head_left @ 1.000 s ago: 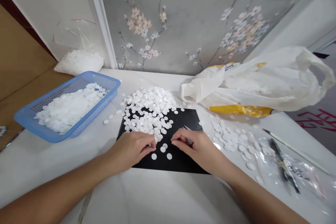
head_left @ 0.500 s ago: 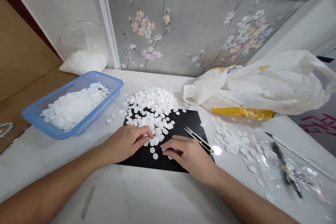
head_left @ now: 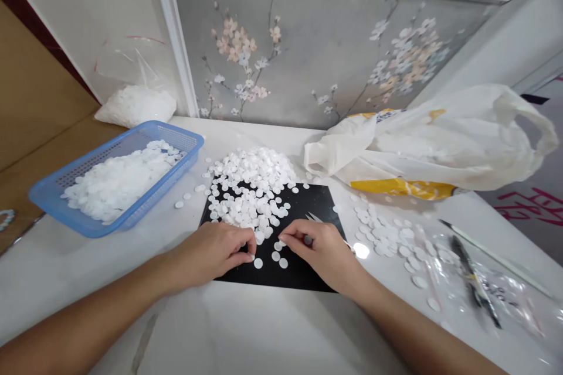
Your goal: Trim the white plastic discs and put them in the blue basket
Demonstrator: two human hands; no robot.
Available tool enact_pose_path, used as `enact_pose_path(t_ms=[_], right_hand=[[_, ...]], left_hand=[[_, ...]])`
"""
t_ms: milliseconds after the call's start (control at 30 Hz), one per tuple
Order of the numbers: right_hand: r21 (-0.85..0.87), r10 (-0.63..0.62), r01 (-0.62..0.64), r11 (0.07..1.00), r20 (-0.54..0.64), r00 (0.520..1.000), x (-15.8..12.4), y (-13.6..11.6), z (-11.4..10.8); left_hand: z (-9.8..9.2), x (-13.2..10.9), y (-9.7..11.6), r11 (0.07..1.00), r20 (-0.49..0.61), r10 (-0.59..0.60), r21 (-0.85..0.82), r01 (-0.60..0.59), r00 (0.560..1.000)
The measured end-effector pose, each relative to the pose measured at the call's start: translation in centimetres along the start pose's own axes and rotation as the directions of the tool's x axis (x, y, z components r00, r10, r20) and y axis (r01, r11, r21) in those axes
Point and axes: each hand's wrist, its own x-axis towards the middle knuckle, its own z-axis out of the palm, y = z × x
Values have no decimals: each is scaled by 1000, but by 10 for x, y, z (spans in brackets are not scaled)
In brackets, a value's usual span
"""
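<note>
A heap of small white discs (head_left: 253,173) spreads over the back and middle of a black mat (head_left: 308,205). At the mat's left front, my left hand (head_left: 224,249) has thumb and forefinger pinched together beside a few loose discs; a bit of white shows at the fingertips. My right hand (head_left: 319,249) is to the right, its thumb and forefinger closed at the edge of a white disc (head_left: 278,245). Two more discs lie just below those fingertips. Small scissors (head_left: 313,217) are mostly hidden behind my right hand.
A blue basket (head_left: 118,222) holding white discs stands left, with a clear bag of white pieces (head_left: 136,106) behind it. A white plastic bag (head_left: 440,146) lies back right. Loose discs (head_left: 385,234), a pen (head_left: 475,281), a thin stick (head_left: 497,258) and clear bags lie right.
My left hand has moved slightly down and left. My right hand has shifted up, covering most of the scissors, and its fingers have drawn together. More single discs show between the hands.
</note>
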Motion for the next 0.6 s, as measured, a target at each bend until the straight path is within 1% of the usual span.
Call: enact_pose_path(t_ms=[67, 133, 167, 200, 267, 300, 333, 367, 400, 433, 467, 533, 600], right_hand=[[29, 28, -28, 999, -12, 1000, 0, 1, -4], [159, 83, -83, 984, 6, 997, 0, 1, -8], [257, 118, -126, 958, 47, 992, 0, 2, -10], [359, 141, -168, 918, 102, 985, 0, 2, -12], [512, 134, -222, 830, 202, 970, 0, 2, -16], [534, 120, -224, 815, 223, 967, -1, 2, -18], [514, 111, -212, 831, 220, 969, -1, 3, -19], [458, 106, -189, 869, 203, 974, -2, 3, -19], [371, 102, -166, 914, 186, 977, -3, 2, -19], [271, 99, -145, 952, 174, 980, -4, 2, -18], [179, 92, -121, 976, 163, 982, -5, 1, -16], [58, 53, -62, 996, 154, 987, -8, -2, -10], [5, 2, -2, 1000, 150, 989, -10, -5, -4]], left_hand=[[0, -1, 3, 997, -10, -22, -77, 21, 1000], [0, -2, 4, 964, -23, -73, -260, 65, 997], [1, -2, 4, 920, -23, -99, -384, 83, 995], [1, -1, 3, 851, -18, -120, -518, 93, 993], [1, 0, 2, 665, -2, -142, -741, 94, 990], [1, 1, 1, 578, 6, -148, -811, 92, 989], [0, 2, 1, 513, 15, -161, -853, 97, 987], [-1, 3, 2, 478, 27, -177, -872, 109, 984], [-1, 3, 2, 473, 42, -190, -872, 129, 981], [-2, 3, 3, 495, 59, -197, -856, 151, 979], [-1, 2, 5, 543, 71, -198, -823, 170, 978], [1, 1, 8, 694, 58, -206, -695, 188, 977], [6, 1, 11, 854, 10, -222, -481, 199, 975]])
